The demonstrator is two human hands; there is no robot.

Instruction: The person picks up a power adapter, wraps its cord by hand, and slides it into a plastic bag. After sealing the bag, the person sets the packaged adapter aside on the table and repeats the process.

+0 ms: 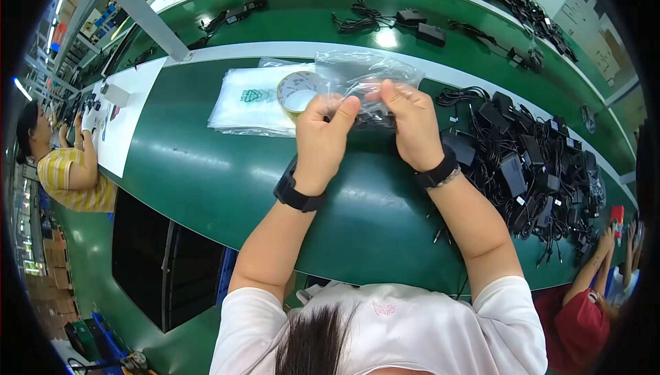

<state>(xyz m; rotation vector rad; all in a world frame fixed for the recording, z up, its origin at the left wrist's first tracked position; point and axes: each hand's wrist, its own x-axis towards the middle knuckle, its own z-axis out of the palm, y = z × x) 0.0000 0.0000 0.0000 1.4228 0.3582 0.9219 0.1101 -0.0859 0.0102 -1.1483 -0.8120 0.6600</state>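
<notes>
Both my hands grip a clear plastic bag (364, 69) above the green work table (213, 162). My left hand (322, 134) pinches its left side between thumb and fingers. On the bag's right side, my right hand (416, 124) is closed with its thumb up. Something dark shows low in the bag between my hands; its kind is hard to make out. Just left of my left hand, a roll of tape (286, 93) rests on a stack of flat clear bags (230, 110) with green print.
A large heap of black power adapters (512, 172) with cables covers the table's right side. More adapters (419, 28) lie on the green belt beyond. A metal post (137, 10) rises at the far left. People sit at the left (72, 169) and lower right (577, 320).
</notes>
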